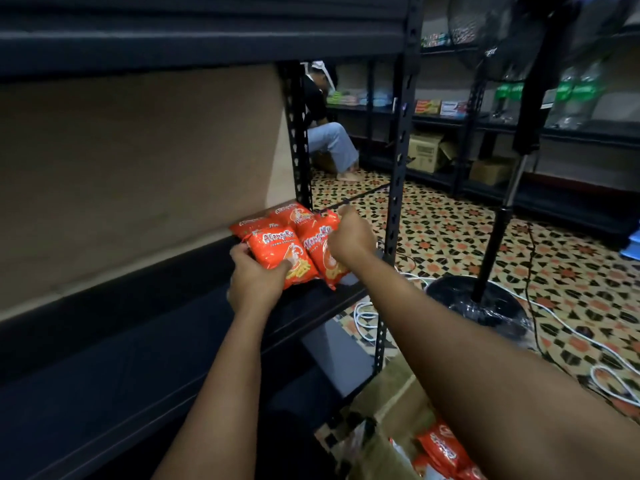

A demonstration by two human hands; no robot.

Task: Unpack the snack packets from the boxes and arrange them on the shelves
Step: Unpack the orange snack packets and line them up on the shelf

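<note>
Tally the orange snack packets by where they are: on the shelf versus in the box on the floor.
On the black shelf: 4 orange snack packets, both hands on the front pair.
In the cardboard box: at least 2 visible, the rest hidden.
Total visible: 6

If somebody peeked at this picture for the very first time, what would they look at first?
Probably the bright orange snack packets at the right end of the dark shelf, with the left hand gripping one and the right hand on another. Next, the colourful patterned floor on the right, where a black fan stand rises.
</note>
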